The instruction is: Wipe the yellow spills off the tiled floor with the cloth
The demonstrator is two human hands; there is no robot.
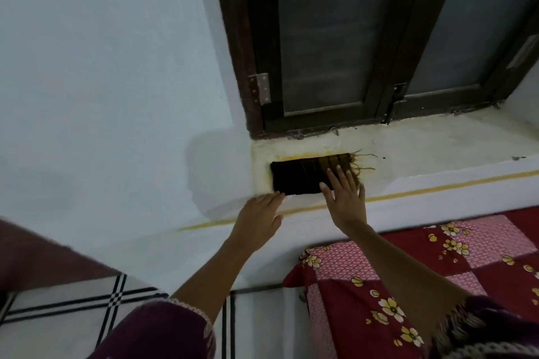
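Cloth [303, 176] — dark, fringed, lying flat on window sill [423, 143]. Right hand [345, 198] pressing it, fingers spread; left hand [258, 221] flat, fingers straight, sitting at near-left corner. Step, judging: collecting cloth. Next — gripping, carrying to tiled floor [73, 309].

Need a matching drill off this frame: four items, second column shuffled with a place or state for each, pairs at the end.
Column 1
1. cloth
2. right hand
3. left hand
4. bedspread

Column 2
A. red and pink with flowers, lower right of the view
B. fingers straight, lying flat on the cloth
C. dark, spread on the window sill
D. at the sill's front edge, by the cloth's near left corner

Pairs: 1-C, 2-B, 3-D, 4-A
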